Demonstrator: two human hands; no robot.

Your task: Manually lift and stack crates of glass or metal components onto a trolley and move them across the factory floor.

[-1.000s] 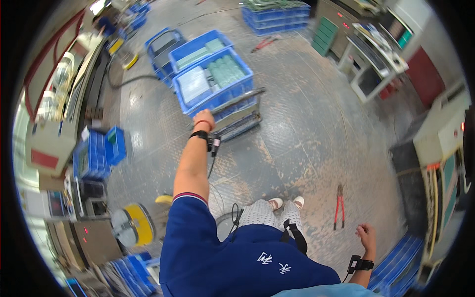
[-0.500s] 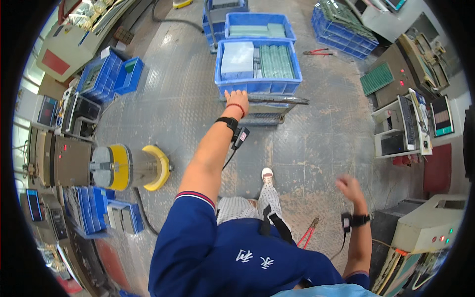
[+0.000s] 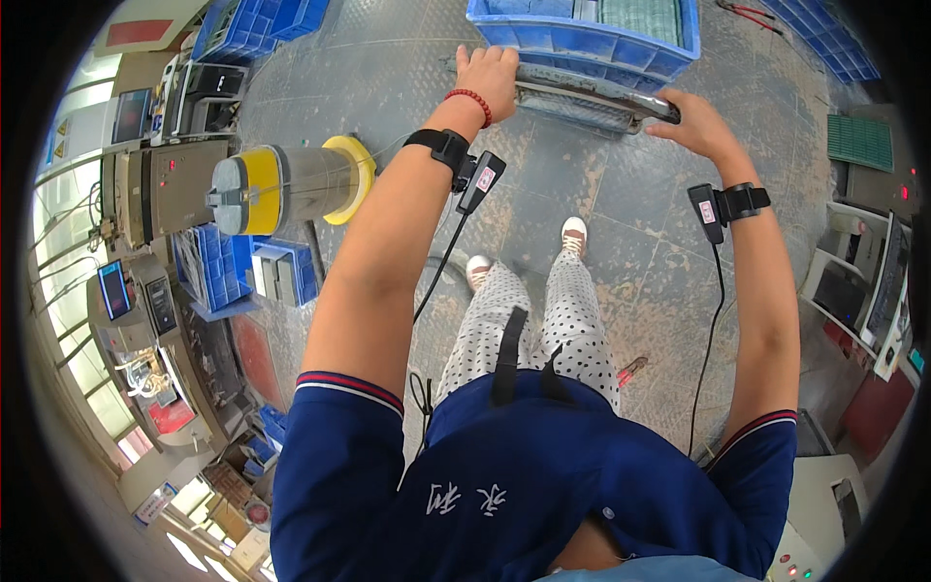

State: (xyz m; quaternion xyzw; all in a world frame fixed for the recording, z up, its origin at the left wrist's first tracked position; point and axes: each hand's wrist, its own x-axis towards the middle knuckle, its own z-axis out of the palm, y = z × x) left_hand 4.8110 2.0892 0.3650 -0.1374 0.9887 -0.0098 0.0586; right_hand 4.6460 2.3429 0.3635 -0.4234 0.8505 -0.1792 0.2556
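A metal push-cart handle [image 3: 592, 94] runs crosswise at the top of the view. My left hand [image 3: 488, 82] is closed over its left end, fingers pointing away from me. At the other end my right hand [image 3: 696, 123] is wrapped round the bar, thumb on the near side. Just beyond the handle sits a blue plastic crate [image 3: 582, 41], cut off by the upper edge. Stacked green, ridged pieces [image 3: 642, 17] show inside it beside paler ones. Below the handle a metal part of the cart [image 3: 572, 112] is partly visible.
A yellow-and-grey cylindrical machine [image 3: 291, 189] stands on the floor to my left, near blue crates [image 3: 215, 267]. Red-handled cutters [image 3: 632, 371] lie by my leg; another red-handled tool [image 3: 752, 14] lies far right. Benches with monitors [image 3: 878, 281] line both sides.
My right hand has come up from the lower right onto the handle's right end. My left hand remains on the bar. The view has shifted, so the crate now appears higher and farther right.
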